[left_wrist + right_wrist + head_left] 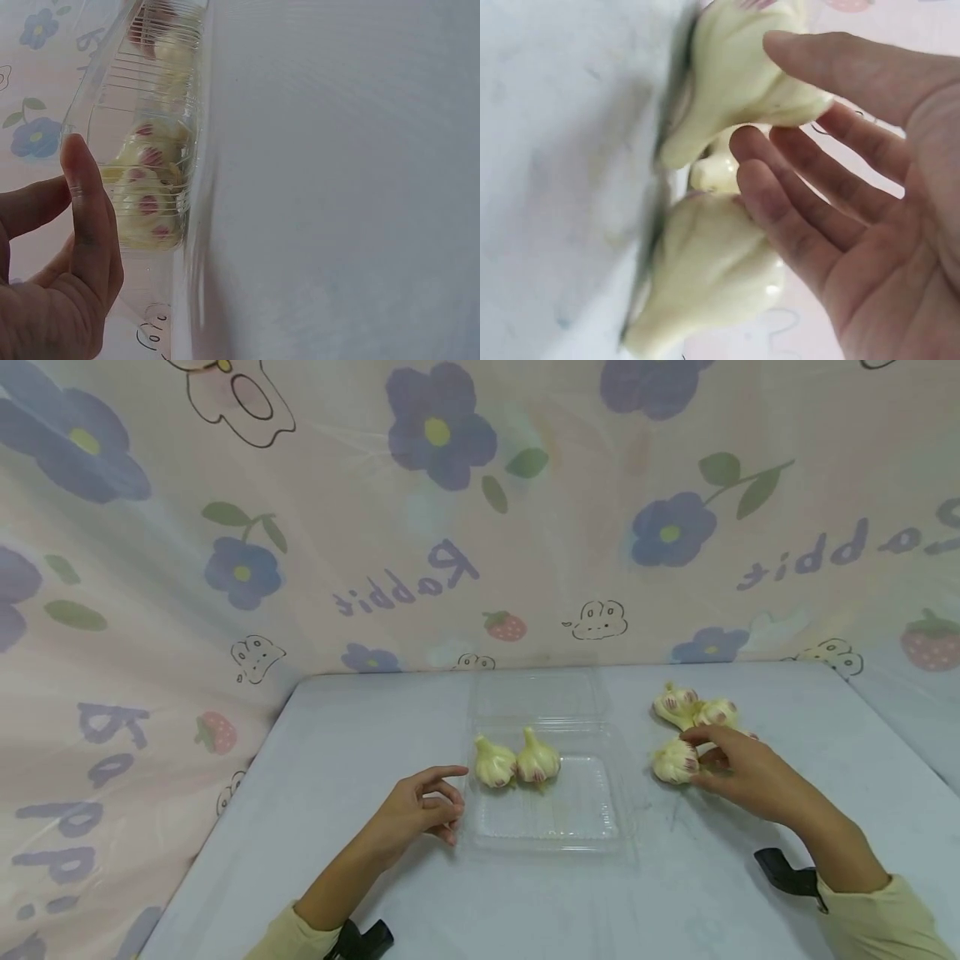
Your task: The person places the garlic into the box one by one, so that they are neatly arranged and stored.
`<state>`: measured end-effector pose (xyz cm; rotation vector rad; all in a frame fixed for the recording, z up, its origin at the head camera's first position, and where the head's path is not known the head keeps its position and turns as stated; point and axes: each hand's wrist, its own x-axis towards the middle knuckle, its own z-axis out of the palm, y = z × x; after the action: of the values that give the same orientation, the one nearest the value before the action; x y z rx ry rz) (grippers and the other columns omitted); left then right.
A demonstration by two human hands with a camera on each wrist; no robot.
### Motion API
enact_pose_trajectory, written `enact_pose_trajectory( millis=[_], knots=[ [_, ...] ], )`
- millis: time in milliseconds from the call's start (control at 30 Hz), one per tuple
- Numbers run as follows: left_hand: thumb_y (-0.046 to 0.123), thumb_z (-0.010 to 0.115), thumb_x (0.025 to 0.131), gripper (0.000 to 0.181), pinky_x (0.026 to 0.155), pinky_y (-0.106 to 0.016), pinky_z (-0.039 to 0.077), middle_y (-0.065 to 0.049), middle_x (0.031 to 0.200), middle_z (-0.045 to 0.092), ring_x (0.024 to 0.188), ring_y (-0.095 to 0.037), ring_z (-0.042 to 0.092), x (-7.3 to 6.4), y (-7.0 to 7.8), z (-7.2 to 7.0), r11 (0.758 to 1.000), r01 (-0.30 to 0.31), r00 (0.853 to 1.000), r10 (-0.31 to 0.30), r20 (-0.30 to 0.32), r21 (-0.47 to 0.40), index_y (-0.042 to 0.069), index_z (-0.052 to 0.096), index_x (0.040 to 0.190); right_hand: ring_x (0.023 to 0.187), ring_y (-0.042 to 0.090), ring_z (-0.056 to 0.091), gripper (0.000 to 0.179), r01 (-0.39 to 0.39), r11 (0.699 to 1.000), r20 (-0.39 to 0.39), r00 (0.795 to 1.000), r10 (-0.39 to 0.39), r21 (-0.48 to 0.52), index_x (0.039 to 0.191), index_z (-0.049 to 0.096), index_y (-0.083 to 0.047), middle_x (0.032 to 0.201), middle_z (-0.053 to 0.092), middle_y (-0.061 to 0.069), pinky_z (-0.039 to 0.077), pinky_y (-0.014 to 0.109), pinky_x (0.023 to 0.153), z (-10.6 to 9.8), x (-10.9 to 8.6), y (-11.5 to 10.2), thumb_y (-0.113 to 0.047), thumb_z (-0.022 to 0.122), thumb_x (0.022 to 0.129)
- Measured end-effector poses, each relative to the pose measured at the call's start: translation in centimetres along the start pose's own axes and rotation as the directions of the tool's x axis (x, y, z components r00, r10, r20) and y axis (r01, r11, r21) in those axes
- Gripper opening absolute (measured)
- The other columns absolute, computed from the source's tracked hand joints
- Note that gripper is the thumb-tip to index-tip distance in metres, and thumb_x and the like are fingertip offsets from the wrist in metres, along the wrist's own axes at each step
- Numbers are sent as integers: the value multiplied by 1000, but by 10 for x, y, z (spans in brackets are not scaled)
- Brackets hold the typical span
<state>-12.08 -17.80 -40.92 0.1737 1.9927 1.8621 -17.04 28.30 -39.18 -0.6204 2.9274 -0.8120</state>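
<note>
Two garlic bulbs (495,762) stand side by side in the left part of a clear plastic box (551,843), its lid (536,693) folded back flat. My left hand (423,810) is at the box's left edge, index finger stretched toward the rim, other fingers loosely bent, holding nothing. On the right, my right hand (742,772) is around the right side of a nearer garlic bulb (675,762), which rests on the table. In the right wrist view the thumb lies over this bulb (742,67); the fingers stay spread, without a clear grip.
More garlic bulbs (677,703) lie just behind the right hand, one partly hidden by it. A white table (375,718) carries everything. Behind and to the left hangs a patterned cloth (562,543). Black straps with mounts (786,870) sit at the wrists.
</note>
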Motion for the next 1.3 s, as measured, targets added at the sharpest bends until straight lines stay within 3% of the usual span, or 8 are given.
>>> enact_pose_trajectory(
  millis=[233, 500, 900, 1133, 1300],
  knots=[
    [-1, 62, 93, 58, 62, -27, 61, -6, 100, 57, 73, -14, 62, 1, 0, 0, 1000, -4, 1000, 4, 2, 2, 2, 42, 148, 102, 31, 69, 60, 40, 999, 15, 999, -40, -7, 134, 52, -5, 116, 67, 16, 60, 40, 81, 12, 4, 5, -11, 80, 81],
    [-1, 62, 94, 58, 63, -27, 62, -6, 101, 57, 75, -15, 62, 0, 0, 0, 1000, -1, 1000, 1, 10, -3, 2, 41, 148, 93, 26, 70, 48, 75, 991, -13, 997, -77, -108, 124, 61, -2, 102, 73, 5, 59, 39, 78, 17, 4, 7, -11, 80, 81],
    [0, 63, 93, 59, 63, -27, 61, -10, 104, 58, 74, -14, 63, 0, 0, 0, 1000, 0, 1000, 0, 9, -6, 2, 41, 148, 87, 16, 69, 24, 80, 987, -131, 986, -99, -143, 105, 70, -15, 98, 72, -3, 58, 33, 74, 4, 1, -3, -12, 79, 83],
    [0, 64, 93, 60, 63, -26, 61, -9, 103, 58, 74, -13, 63, 0, 0, 0, 1000, 3, 1000, -3, 11, -5, 2, 41, 148, 85, 5, 65, 24, 69, 991, -138, 987, -84, -112, 108, 69, -17, 101, 71, -1, 57, 24, 70, -6, -3, -4, -9, 75, 87],
    [0, 65, 93, 60, 64, -26, 61, -8, 103, 58, 74, -13, 63, 0, 0, 1, 1000, 0, 1000, 0, 12, -1, 2, 40, 148, 87, -9, 58, 25, 122, 987, -195, 970, -142, -109, 109, 69, -18, 103, 71, -2, 57, 23, 70, -13, -7, -5, -8, 74, 87]
  ],
)
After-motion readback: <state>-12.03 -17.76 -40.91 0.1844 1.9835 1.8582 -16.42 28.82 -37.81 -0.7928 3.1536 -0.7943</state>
